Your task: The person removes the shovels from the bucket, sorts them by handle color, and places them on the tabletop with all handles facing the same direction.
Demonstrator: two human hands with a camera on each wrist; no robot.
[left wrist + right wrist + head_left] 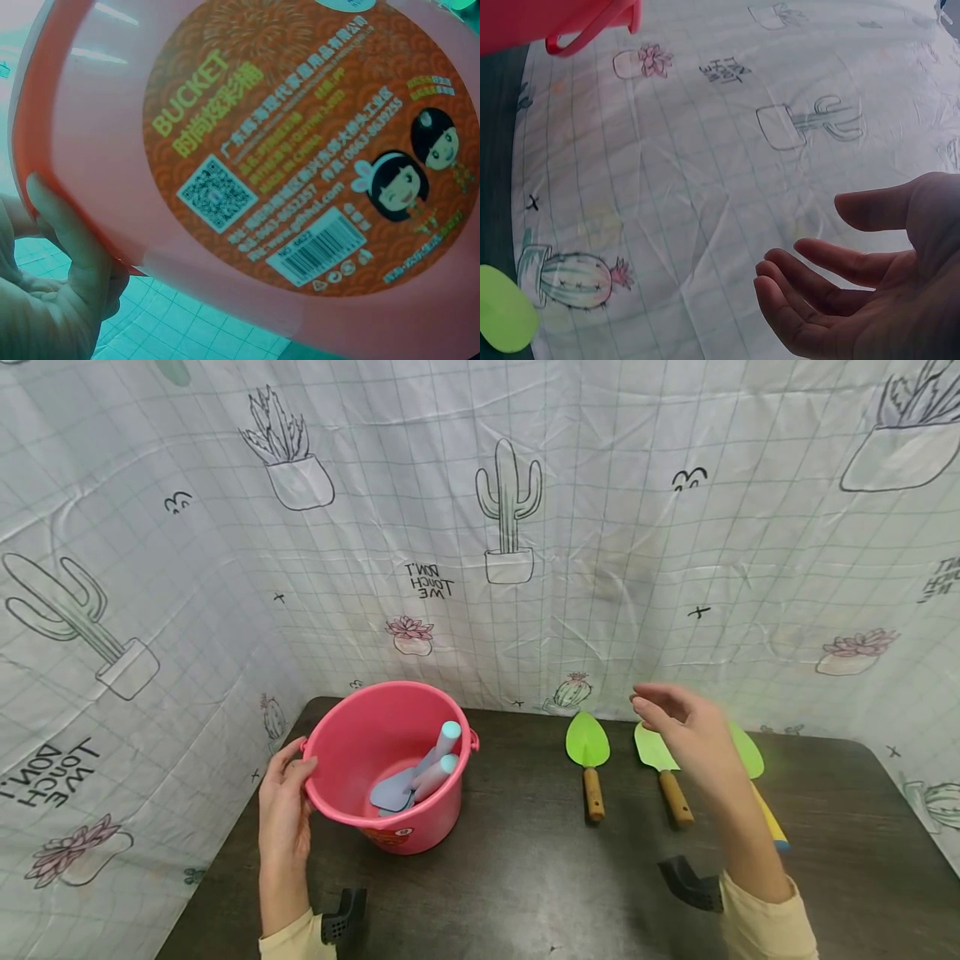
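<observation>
- Pink bucket (431, 827) sits on the bench (517, 877), leftward; my left hand (285, 806) grips its rim, presumably steadying it.
- My right hand (693, 739) hovers empty, fingers loose, near green trowels (588, 742) whose handles (594, 797) face me, probably for reach.

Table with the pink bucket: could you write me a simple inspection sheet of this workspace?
Surface: dark table
Job's things: pink bucket holding tools with pale-blue handle tips; two wooden-handled green trowels; yellow-handled green trowel, partly hidden
Clutter: nothing seen
Hands: left hand grips the bucket; right hand is raised near the trowels, holding nothing
Cables: nothing seen
Surroundings: cactus-printed sheet behind and at both sides
</observation>
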